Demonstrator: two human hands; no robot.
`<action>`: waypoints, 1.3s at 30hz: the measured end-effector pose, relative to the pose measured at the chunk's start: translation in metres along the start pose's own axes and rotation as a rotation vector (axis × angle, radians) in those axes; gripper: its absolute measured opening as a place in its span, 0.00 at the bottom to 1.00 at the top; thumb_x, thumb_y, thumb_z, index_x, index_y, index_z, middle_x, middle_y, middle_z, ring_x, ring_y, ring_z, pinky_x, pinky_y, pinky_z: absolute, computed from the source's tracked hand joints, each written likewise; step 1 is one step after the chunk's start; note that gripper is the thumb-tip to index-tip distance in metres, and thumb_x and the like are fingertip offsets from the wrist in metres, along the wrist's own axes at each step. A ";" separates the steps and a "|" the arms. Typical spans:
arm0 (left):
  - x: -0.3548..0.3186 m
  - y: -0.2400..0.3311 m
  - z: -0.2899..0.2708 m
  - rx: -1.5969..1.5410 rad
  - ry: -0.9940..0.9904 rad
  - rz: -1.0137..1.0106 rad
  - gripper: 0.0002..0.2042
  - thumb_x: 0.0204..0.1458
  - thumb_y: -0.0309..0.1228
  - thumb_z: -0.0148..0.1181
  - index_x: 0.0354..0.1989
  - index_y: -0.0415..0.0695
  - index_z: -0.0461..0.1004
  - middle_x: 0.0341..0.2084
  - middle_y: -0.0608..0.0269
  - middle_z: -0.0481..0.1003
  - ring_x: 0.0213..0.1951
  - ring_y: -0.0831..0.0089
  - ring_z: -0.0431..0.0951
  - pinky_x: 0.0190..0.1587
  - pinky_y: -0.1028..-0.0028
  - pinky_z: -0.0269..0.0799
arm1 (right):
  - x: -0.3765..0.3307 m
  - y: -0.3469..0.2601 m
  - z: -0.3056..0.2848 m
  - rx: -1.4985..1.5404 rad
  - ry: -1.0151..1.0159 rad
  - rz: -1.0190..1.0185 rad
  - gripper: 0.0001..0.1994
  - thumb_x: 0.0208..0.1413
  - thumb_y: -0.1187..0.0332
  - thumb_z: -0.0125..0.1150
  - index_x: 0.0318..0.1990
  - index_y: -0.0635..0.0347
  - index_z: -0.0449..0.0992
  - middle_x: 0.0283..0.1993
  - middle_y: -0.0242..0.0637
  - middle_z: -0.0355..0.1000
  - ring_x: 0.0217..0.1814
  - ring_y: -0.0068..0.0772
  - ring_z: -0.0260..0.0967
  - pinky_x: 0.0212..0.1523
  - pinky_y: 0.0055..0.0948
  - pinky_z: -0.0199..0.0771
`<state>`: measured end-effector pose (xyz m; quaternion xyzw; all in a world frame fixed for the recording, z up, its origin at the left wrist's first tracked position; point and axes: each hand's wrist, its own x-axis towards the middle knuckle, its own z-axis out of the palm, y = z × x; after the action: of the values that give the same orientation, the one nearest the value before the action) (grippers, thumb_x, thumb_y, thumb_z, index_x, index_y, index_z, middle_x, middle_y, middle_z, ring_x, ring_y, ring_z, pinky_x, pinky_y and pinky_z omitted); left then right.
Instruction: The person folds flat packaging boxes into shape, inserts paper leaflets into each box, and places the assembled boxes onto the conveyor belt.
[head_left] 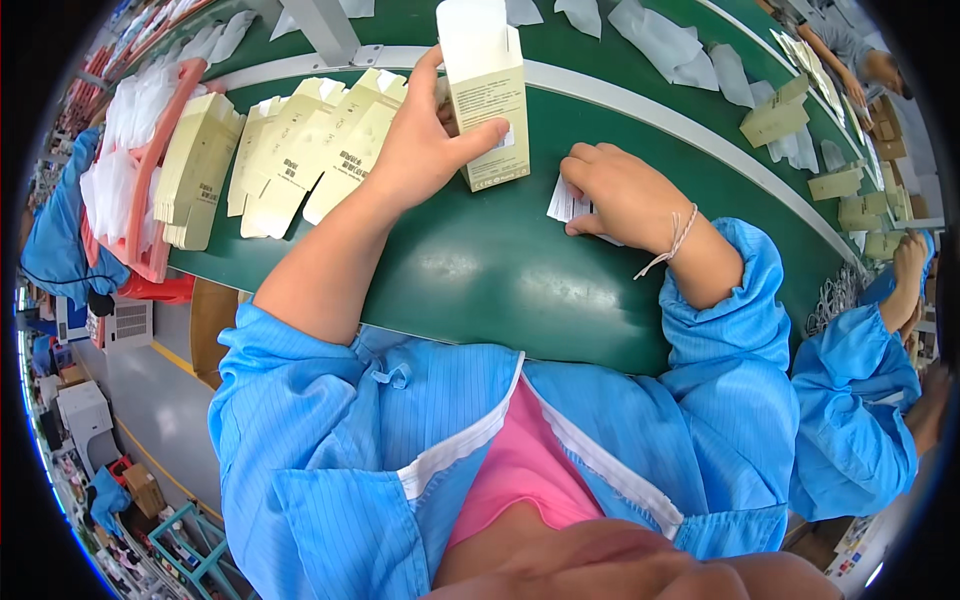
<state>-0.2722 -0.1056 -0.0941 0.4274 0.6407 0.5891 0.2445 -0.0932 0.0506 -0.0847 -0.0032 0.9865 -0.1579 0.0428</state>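
My left hand (428, 135) is closed around a pale yellow carton (490, 105), which stands upright with its white top flap raised. The thumb presses on the printed face, and the other fingers go behind the box. To the right of it, my right hand (625, 195) is closed over a small stack of white printed leaflets (568, 203) on the green table. Fingers and thumb are at the stack's edges; the rest of it is hidden under the palm. Flattened pale yellow cartons (290, 160) lie fanned out left of my left forearm.
A pink basket (152, 180) of white pouches (120, 185) stands at the left, beside more folded cartons (200, 165). Across a metal rail, a green belt (620, 75) carries white pouches and cartons (775, 115). A co-worker's blue sleeve (860, 400) is close at the right.
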 end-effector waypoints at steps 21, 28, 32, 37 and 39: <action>-0.002 -0.003 0.002 0.067 -0.079 -0.038 0.42 0.45 0.33 0.66 0.65 0.40 0.43 0.48 0.48 0.70 0.51 0.63 0.73 0.53 0.67 0.70 | 0.004 0.009 0.003 0.179 -0.034 -0.034 0.07 0.50 0.71 0.58 0.37 0.60 0.73 0.37 0.41 0.71 0.39 0.44 0.70 0.41 0.36 0.71; -0.002 -0.004 0.001 0.046 -0.123 -0.055 0.43 0.45 0.34 0.67 0.65 0.39 0.43 0.50 0.47 0.69 0.52 0.62 0.72 0.54 0.66 0.69 | 0.006 0.016 -0.002 0.296 -0.146 -0.060 0.08 0.49 0.68 0.62 0.35 0.60 0.73 0.36 0.41 0.70 0.39 0.42 0.69 0.40 0.35 0.70; 0.001 -0.006 0.001 0.029 -0.145 -0.048 0.43 0.44 0.34 0.67 0.65 0.38 0.43 0.51 0.46 0.68 0.52 0.62 0.72 0.54 0.66 0.69 | 0.011 0.022 0.000 0.336 -0.162 -0.057 0.10 0.47 0.66 0.65 0.33 0.60 0.72 0.34 0.40 0.69 0.39 0.41 0.69 0.39 0.35 0.70; 0.002 -0.001 0.002 0.010 -0.153 -0.059 0.43 0.45 0.33 0.67 0.65 0.37 0.44 0.52 0.46 0.67 0.53 0.61 0.71 0.55 0.66 0.68 | 0.013 0.015 0.000 0.294 -0.168 -0.048 0.12 0.47 0.66 0.65 0.33 0.61 0.71 0.34 0.39 0.67 0.37 0.40 0.67 0.37 0.34 0.69; 0.001 0.001 0.002 -0.002 -0.157 -0.060 0.43 0.45 0.33 0.67 0.65 0.37 0.44 0.52 0.46 0.66 0.53 0.62 0.71 0.55 0.66 0.68 | 0.011 0.012 0.002 0.264 -0.145 -0.045 0.12 0.46 0.65 0.65 0.33 0.61 0.70 0.33 0.40 0.67 0.36 0.41 0.67 0.37 0.34 0.69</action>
<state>-0.2705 -0.1037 -0.0937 0.4527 0.6314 0.5469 0.3118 -0.1040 0.0614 -0.0914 -0.0309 0.9511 -0.2866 0.1107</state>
